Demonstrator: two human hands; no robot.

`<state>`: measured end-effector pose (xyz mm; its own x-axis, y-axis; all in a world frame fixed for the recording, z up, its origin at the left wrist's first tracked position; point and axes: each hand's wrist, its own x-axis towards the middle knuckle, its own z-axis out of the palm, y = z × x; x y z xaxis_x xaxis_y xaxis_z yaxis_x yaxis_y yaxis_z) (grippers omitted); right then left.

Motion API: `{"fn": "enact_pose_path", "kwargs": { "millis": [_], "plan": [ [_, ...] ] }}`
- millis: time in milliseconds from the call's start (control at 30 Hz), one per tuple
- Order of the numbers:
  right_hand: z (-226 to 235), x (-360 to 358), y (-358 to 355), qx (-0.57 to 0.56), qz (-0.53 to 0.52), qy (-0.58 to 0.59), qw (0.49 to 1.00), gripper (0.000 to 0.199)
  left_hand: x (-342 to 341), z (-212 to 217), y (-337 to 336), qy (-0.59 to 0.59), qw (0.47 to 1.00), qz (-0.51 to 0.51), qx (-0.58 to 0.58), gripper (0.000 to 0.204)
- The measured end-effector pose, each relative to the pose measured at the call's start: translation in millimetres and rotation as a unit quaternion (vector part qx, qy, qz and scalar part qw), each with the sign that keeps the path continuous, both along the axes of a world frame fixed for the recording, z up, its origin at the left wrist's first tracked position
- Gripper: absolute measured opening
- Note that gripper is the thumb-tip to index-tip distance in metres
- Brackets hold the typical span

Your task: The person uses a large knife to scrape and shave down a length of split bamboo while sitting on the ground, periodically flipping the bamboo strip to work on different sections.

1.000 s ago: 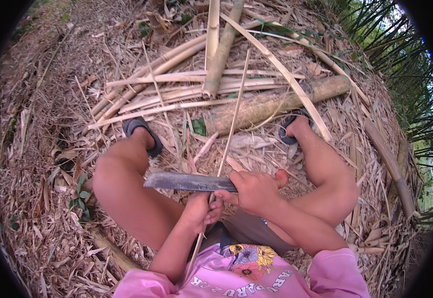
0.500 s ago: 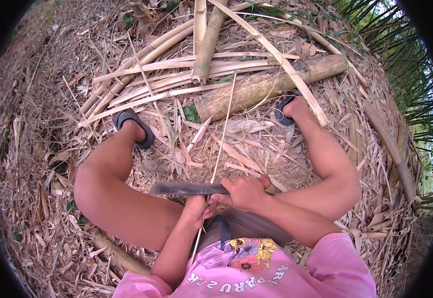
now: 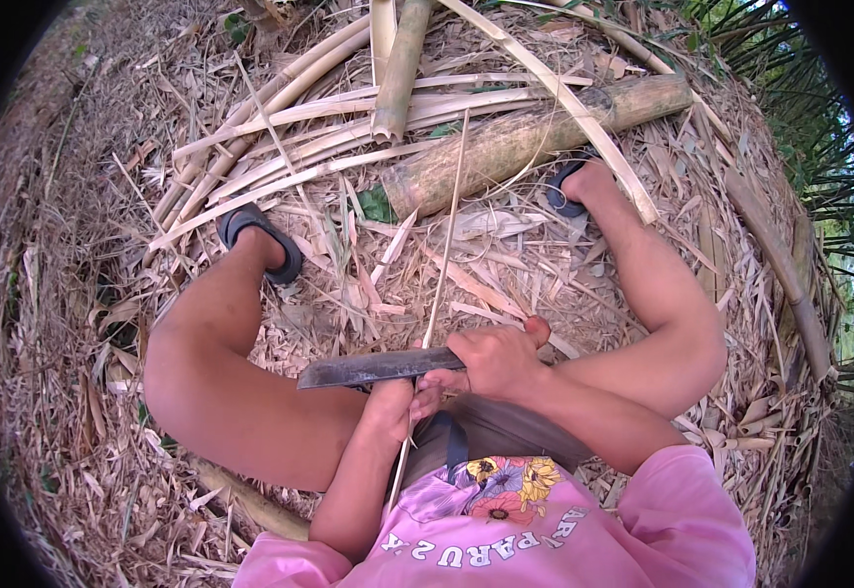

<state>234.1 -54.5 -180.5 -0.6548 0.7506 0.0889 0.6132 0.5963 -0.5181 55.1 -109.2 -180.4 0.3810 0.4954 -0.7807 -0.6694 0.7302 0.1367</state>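
A broad dark-bladed knife [image 3: 368, 369] lies crosswise in front of my lap, its blade pointing left. My right hand [image 3: 495, 361] is closed round its reddish-brown handle. A long, thin bamboo strip [image 3: 443, 245] runs from my shirt up past the blade, towards the far bamboo. Just below the blade, my left hand [image 3: 390, 407] is closed on this strip. The blade lies over the strip and hides part of it. The fingertips of my right hand come close to my left hand; whether they touch the strip, I cannot tell.
A thick bamboo log [image 3: 505, 162] lies beyond my feet. Split bamboo lengths [image 3: 299, 113] are piled left of it, with a bamboo pole [image 3: 404, 78] across them. One long slat [image 3: 584, 118] crosses the log. Dry leaves and shavings cover the ground. My bent legs frame both sides.
My right hand has moved slightly away and to the right, and the knife now slants, its handle end farther out. The view has shifted a little. Both hands keep their hold.
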Motion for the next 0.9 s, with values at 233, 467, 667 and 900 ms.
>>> {"fn": "enact_pose_path", "kwargs": {
  "millis": [233, 467, 667, 900],
  "plan": [
    [0.0, -1.6, -0.2, 0.003, -0.001, -0.003, 1.000, 0.061, 2.7, 4.0, 3.2, 0.065, 0.998, -0.014, -0.002, 0.038],
    [0.4, -6.6, 3.7, -0.008, -0.007, -0.021, 1.000, 0.062, 0.6, -1.0, 2.4, 0.047, 0.999, -0.011, 0.021, 0.037],
    [-0.7, -4.1, 0.1, -0.009, -0.003, -0.028, 1.000, 0.061, 2.4, 2.0, 2.9, 0.076, 0.997, -0.023, 0.011, 0.040],
    [-14.8, 6.4, 16.6, 0.053, 0.010, -0.024, 0.998, 0.059, 0.3, -0.5, 5.2, 0.010, 1.000, -0.014, 0.012, 0.032]
  ]
}}
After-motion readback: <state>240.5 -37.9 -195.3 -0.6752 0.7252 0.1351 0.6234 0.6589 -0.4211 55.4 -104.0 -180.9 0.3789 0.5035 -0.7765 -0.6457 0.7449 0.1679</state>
